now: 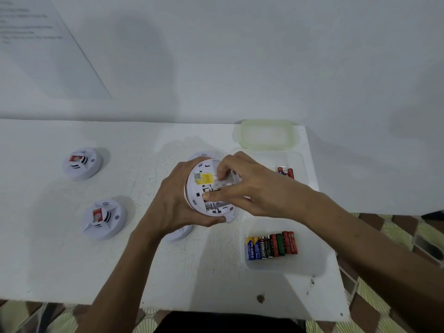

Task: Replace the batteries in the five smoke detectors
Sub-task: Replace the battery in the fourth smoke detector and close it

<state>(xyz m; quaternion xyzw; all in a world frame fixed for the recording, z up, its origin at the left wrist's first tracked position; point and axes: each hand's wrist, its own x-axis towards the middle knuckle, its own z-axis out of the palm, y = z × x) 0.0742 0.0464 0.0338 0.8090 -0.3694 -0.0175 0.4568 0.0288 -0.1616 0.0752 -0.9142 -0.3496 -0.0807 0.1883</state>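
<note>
My left hand [175, 200] grips a white smoke detector [204, 183] by its rim, turned so its back with a yellow sticker faces me. My right hand [242, 186] reaches over that back, its fingertips pinching something small and pale at the battery bay; what it is I cannot tell. Two more detectors lie face up on the white table [60, 260]: one at the far left [81, 163], one nearer [103, 218]. Parts of other detectors show behind [204, 155] and below [179, 233] my hands. A clear tray [283, 265] holds several batteries [271, 245].
A second clear tray [300, 164] behind my right hand holds a few red batteries [286, 171]. A pale green lid [266, 137] lies at the table's back right corner. A sheet of paper [48, 56] hangs on the wall. Patterned floor shows to the right.
</note>
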